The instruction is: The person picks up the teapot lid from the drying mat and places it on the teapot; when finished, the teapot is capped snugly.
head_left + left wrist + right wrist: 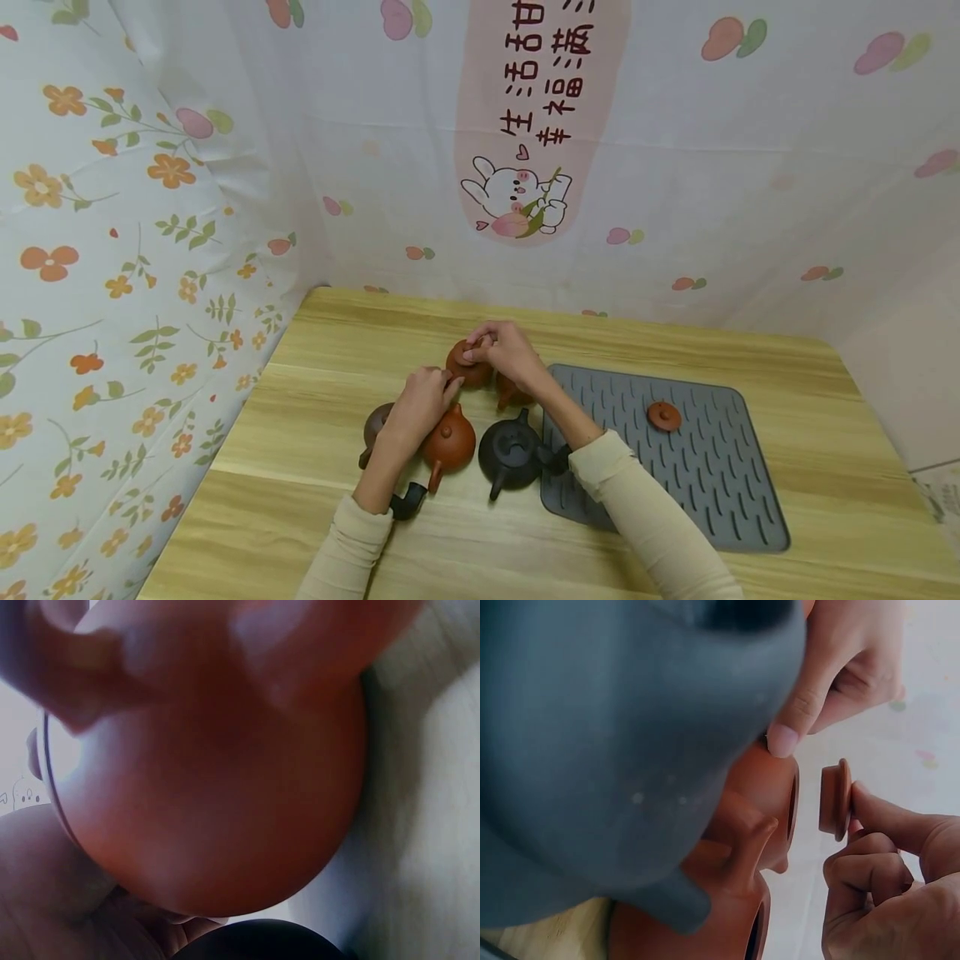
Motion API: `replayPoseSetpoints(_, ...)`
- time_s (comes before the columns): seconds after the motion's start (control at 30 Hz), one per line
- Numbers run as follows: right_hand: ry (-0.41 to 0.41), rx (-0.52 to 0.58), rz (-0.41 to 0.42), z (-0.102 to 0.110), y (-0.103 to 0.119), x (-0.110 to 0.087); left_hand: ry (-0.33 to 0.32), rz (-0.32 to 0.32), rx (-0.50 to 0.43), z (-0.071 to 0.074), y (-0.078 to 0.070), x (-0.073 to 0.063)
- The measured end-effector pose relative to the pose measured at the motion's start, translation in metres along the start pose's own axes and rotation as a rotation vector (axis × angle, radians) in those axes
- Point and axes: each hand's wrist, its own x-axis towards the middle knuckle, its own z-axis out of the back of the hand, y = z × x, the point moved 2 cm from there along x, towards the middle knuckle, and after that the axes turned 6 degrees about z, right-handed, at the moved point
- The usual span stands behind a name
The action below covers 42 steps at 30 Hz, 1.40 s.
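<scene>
My right hand [510, 354] pinches a small round reddish-brown lid [831, 799], held just above the mouth of a reddish clay teapot [463, 372] at the back. In the right wrist view, a gap separates the lid from that teapot's mouth. My left hand [420, 404] grips the same teapot at its side, with the thumb at the rim. Below the left hand sits an orange lidded teapot [450, 442], which fills the left wrist view. A dark brown teapot [377, 423] is partly hidden behind the left hand.
Another reddish teapot [513, 393], its mouth uncovered, stands partly under my right wrist. Nearer me is a black teapot [510, 454] beside a grey ridged mat [712, 467]. A loose reddish lid [663, 416] lies on the mat. Patterned cloth [375, 167] hangs behind the wooden table [300, 517].
</scene>
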Motion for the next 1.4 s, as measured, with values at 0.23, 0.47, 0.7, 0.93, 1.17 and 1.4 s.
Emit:
replayPoseSetpoints(0.23,-0.009,-0.030,0.000,-0.004,-0.002,0.005,-0.011,0.000,0.003,0.000,0.001,0.000)
replayPoseSetpoints(0.47,0.000,-0.035,-0.009,-0.005,-0.002,0.005,-0.019,-0.013,0.006,0.000,0.000,0.000)
replayPoseSetpoints(0.7,0.019,-0.039,-0.009,-0.005,-0.001,0.006,-0.028,-0.013,0.005,-0.001,0.000,0.001)
replayPoseSetpoints(0.93,0.005,-0.050,-0.015,-0.003,-0.003,0.005,-0.022,-0.009,-0.003,0.000,-0.001,0.000)
replayPoseSetpoints(1.17,-0.009,-0.047,-0.034,-0.003,-0.007,0.003,-0.021,-0.002,0.004,0.000,0.000,0.000)
replayPoseSetpoints(1.4,-0.008,-0.047,-0.019,-0.005,-0.012,0.000,-0.007,0.005,0.004,-0.002,-0.001,0.000)
